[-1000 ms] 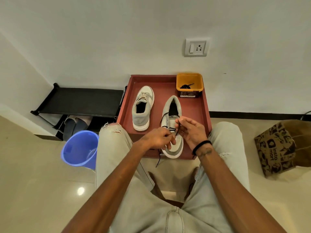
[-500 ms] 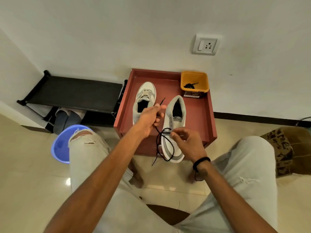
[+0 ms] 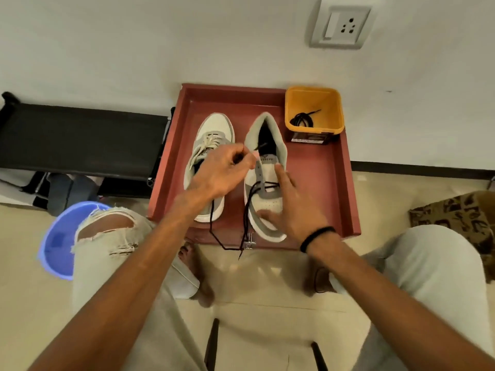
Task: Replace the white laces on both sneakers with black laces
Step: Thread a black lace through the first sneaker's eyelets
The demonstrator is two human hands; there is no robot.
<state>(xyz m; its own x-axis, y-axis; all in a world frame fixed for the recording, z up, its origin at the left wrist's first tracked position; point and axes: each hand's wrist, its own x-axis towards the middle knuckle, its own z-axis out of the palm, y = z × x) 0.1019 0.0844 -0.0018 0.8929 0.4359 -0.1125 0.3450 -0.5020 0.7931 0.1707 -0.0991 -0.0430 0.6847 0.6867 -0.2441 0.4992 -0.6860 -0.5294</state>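
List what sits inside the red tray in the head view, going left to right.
White-laced sneaker → sneaker with the black lace → yellow tub holding a spare black lace.

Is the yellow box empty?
No, a coiled black lace lies inside the yellow box.

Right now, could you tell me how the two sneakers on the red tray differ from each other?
The left sneaker still carries white laces, while the right sneaker has a black lace through its lowest eyelets only. The left sneaker's toe points to the wall; the right sneaker's toe points to the person. The right hand rests on the right sneaker, and the left hand pinches the black lace above the left sneaker. Both are grey and white, side by side on the red tray.
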